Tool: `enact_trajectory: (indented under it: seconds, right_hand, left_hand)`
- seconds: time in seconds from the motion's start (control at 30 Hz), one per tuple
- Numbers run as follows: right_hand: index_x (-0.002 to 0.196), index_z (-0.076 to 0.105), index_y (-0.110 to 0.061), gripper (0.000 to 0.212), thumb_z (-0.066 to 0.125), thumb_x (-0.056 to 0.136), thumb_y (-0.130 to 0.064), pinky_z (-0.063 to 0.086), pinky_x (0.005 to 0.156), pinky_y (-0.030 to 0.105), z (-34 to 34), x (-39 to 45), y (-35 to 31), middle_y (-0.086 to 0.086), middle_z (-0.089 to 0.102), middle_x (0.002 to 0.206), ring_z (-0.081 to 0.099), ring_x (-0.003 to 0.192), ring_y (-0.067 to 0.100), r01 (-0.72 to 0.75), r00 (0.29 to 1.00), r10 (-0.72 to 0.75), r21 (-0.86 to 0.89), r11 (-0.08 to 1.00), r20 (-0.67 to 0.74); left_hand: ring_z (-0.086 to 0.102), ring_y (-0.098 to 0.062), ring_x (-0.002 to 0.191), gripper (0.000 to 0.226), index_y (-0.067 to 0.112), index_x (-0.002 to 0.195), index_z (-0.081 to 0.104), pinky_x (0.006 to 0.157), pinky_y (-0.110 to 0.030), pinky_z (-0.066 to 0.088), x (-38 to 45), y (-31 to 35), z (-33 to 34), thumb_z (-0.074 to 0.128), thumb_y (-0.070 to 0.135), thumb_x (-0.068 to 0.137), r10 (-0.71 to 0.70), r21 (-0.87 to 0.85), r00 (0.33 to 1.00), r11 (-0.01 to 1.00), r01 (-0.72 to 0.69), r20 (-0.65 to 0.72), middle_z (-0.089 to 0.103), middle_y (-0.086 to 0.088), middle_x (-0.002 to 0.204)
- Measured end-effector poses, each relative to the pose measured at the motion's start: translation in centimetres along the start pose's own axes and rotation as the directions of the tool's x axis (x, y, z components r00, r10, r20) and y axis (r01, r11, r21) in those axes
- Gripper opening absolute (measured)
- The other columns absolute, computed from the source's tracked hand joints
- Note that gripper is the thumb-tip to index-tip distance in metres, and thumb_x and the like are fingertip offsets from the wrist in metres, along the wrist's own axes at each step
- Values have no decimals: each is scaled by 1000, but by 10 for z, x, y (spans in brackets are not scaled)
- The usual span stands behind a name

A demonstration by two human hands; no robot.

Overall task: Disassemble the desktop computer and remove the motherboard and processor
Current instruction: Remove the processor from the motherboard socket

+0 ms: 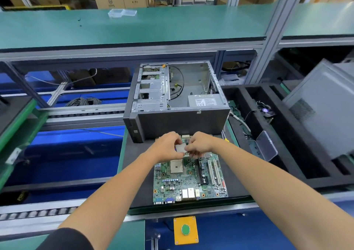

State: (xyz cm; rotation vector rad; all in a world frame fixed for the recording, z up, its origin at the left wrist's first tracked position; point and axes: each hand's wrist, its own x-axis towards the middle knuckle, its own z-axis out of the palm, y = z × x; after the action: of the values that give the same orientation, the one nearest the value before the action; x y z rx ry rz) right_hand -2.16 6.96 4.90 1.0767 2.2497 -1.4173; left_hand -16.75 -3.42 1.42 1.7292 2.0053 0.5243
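Note:
The green motherboard (183, 180) lies flat on a dark foam mat in front of the open computer case (178, 100), which lies on its side with its inside showing. The beige processor socket (176, 166) on the board stands bare. Just above the board's far end, my left hand (166, 144) and my right hand (201, 144) both pinch the small square silver processor (181, 147) between their fingertips, held a little above the board.
A foam tray (283, 134) with long slots, cables and a clear plastic box (266, 145) stands to the right. A grey side panel (321, 106) leans at far right. A yellow box with a green button (185, 229) sits near me. Roller conveyor rails run left.

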Motion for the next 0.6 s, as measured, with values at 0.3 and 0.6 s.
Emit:
enact_trajectory:
  seconds: [0.3, 0.6]
  right_hand:
    - [79, 61, -1, 14, 57, 90, -10, 36, 45, 18, -64, -35, 55, 11, 64, 69, 55, 51, 12, -41, 999, 44, 95, 995, -28]
    - [69, 55, -8, 24, 54, 92, -13, 36, 40, 18, -142, -48, 138, 7, 62, 66, 55, 50, 11, -58, 990, 67, 77, 995, -121]
  left_hand:
    - [54, -9, 74, 27, 24, 90, 57, 64, -21, 43, 47, 70, 29, 73, 34, 71, 112, -65, 993, 992, -113, -23, 59, 10, 84]
    - [53, -15, 89, 50, 16, 108, 60, 73, -29, 43, 121, 142, 82, 75, 50, 74, 55, 38, 998, 998, -57, 43, 57, 3, 100]
